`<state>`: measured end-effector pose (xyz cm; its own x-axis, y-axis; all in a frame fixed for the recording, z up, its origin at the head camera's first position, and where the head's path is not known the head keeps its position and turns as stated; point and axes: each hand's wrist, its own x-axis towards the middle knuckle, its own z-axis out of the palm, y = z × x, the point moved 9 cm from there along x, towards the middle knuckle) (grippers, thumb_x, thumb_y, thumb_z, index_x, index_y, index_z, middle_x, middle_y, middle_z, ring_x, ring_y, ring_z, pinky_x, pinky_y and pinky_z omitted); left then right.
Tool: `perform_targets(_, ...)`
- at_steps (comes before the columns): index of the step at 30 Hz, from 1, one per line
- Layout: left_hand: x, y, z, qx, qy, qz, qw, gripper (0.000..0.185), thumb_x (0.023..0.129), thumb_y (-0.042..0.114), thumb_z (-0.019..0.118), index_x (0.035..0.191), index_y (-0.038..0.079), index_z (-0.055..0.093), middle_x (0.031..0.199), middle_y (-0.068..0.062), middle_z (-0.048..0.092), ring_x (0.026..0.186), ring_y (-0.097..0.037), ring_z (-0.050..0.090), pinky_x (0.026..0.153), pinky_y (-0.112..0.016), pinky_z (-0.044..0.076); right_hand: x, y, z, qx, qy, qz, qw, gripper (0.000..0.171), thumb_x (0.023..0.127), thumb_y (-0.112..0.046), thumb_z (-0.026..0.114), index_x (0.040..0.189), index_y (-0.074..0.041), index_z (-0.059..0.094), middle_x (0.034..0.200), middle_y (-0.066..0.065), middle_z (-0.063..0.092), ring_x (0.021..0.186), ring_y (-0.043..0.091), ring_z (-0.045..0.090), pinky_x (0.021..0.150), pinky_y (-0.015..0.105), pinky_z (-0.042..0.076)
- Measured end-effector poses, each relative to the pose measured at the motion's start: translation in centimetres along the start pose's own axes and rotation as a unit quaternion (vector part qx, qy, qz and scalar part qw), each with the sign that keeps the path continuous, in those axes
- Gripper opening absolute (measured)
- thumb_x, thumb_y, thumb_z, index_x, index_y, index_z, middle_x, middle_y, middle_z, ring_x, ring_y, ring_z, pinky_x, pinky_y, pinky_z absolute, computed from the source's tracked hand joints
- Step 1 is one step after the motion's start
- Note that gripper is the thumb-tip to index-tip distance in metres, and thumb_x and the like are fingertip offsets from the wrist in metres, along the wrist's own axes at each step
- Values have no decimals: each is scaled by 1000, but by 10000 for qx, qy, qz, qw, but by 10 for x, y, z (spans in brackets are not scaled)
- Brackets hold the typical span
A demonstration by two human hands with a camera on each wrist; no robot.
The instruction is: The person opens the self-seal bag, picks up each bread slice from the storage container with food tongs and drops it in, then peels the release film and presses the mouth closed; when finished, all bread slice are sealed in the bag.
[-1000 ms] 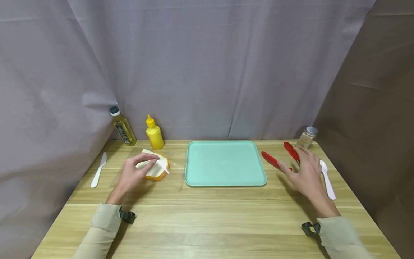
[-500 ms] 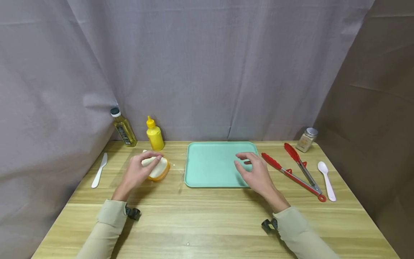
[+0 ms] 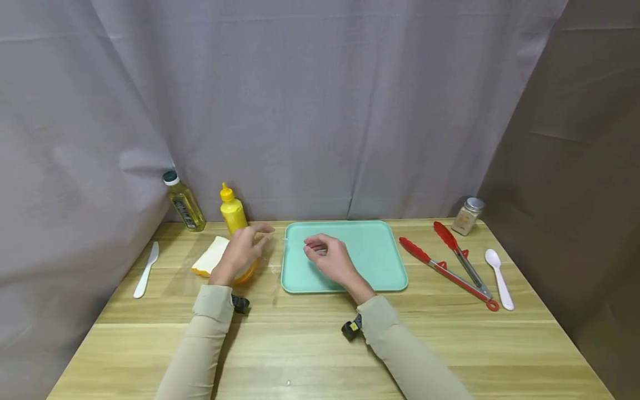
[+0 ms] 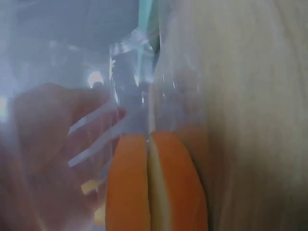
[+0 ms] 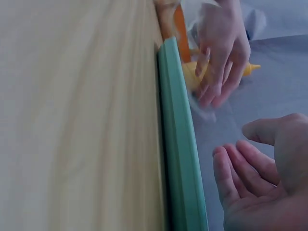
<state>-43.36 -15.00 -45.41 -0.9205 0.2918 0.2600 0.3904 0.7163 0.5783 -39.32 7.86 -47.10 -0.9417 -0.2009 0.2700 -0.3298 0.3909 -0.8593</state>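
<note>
Bread [image 3: 210, 256], in clear film [image 4: 132, 72], lies on the tabletop [image 3: 300, 350] toward its left edge, between knife [image 3: 146, 269] and tray [image 3: 375, 253]. Left wrist view shows two orange crusts close together, seemingly one slice on the other.

Left hand [image 3: 240, 255] is the nearer by far: directly above the bread, hiding its middle. Its fingers reach past it, toward the tray's back left corner. Seen through film from the wrist; cannot tell whether they pinch it.

Right hand [image 3: 333, 261] hangs above the tray's left half, thumb apart from loosely bent fingers, nothing held. From these fingers the bread lies leftward, beyond the tray's left edge, with the left hand between.

Key relation: film runs from the bread toward the tray, its free part apparently in the gap between the hands. That run, left to right, is the line to note. Bread's own long axis unclear, covered by the hand.

Around: yellow bottle [image 3: 232, 211] just behind the left hand; oil [image 3: 185, 203] by the tabletop's back left corner; jar [image 3: 467, 216] by the back right corner; tongs [image 3: 457, 280], spread, right of the tray; spoon [image 3: 500, 280] near the right edge.
</note>
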Motion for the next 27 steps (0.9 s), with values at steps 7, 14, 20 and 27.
perform_targets(7, 3, 12, 13, 382, -111, 285, 9988, 29, 107, 25, 71, 131, 9, 76, 123, -9, 81, 117, -31, 75, 102, -52, 60, 20, 2, 36, 225, -6, 350, 9991, 27, 103, -17, 73, 126, -3, 76, 113, 11, 81, 107, 25, 78, 97, 38, 64)
perform_targets(14, 4, 11, 19, 144, 10, 191, 9997, 16, 105, 26, 73, 110, 13, 81, 110, -6, 80, 105, -27, 75, 96, -49, 62, 29, 10, 45, 221, 282, 651, 9972, 31, 102, -22, 76, 128, -4, 75, 115, 12, 79, 108, 28, 77, 98, 43, 64)
perform_targets(20, 2, 5, 19, -358, -14, 39, 9994, 16, 106, 25, 72, 110, 12, 81, 111, -5, 79, 107, -27, 76, 98, -48, 63, 30, 11, 40, 268, 322, 501, 9979, 18, 102, -21, 77, 115, -10, 83, 108, 7, 83, 102, 24, 79, 94, 41, 65)
perform_targets(27, -2, 4, 12, -495, 197, 81, 9985, 11, 104, 22, 76, 108, 14, 81, 107, -5, 80, 103, -27, 75, 94, -48, 64, 36, 9, 50, 357, 140, 442, 9983, 21, 102, -26, 78, 114, -10, 84, 108, 6, 85, 97, 17, 78, 88, 31, 64)
